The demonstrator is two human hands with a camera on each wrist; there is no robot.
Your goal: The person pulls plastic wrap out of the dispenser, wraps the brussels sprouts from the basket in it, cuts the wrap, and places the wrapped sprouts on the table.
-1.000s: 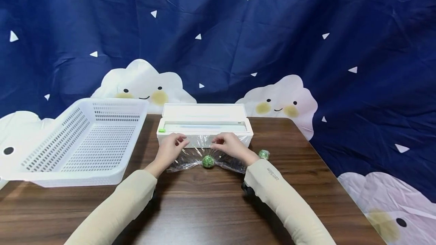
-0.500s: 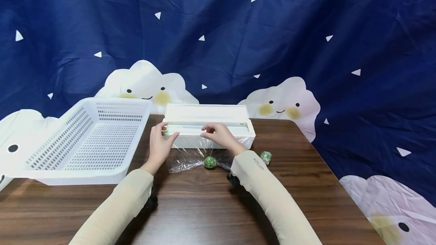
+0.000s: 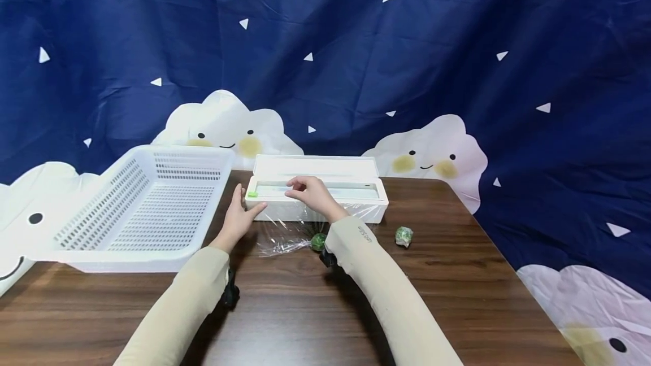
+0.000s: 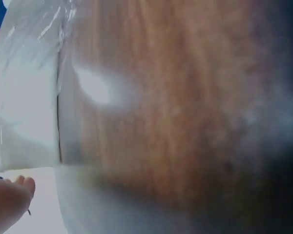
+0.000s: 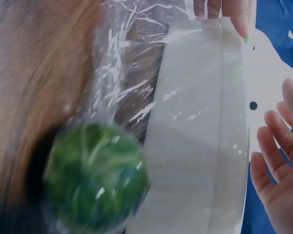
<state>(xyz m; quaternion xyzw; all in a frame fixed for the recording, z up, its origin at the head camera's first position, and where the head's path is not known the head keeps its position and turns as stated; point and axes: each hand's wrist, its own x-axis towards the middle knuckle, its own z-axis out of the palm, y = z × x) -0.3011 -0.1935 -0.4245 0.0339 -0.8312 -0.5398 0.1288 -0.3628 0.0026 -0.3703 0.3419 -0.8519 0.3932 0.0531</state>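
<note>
My left hand (image 3: 238,218) is at the left end of a white cling film dispenser box (image 3: 356,210). Its fingers are straight, with the thumb apart along the front; a green slider (image 3: 252,194) sits close by. Above the opened box hovers my right hand (image 3: 314,195), fingers loosely bent, with nothing seen between them. Clear cling film (image 5: 136,87) runs down the box's front to the table. A round green ball with a leafy pattern (image 5: 95,178) lies under or in that film, partly hidden by the right sleeve in the head view.
A second green ball (image 3: 404,236), wrapped in film, lies on the brown wooden table (image 3: 285,309) to the right. A white perforated basket (image 3: 147,256) stands at the left. Behind hangs a blue curtain (image 3: 335,44) with clouds.
Both hands have come off the film in front of the box. The left has moved to the box's left end; the right has moved up and left over the opening.
</note>
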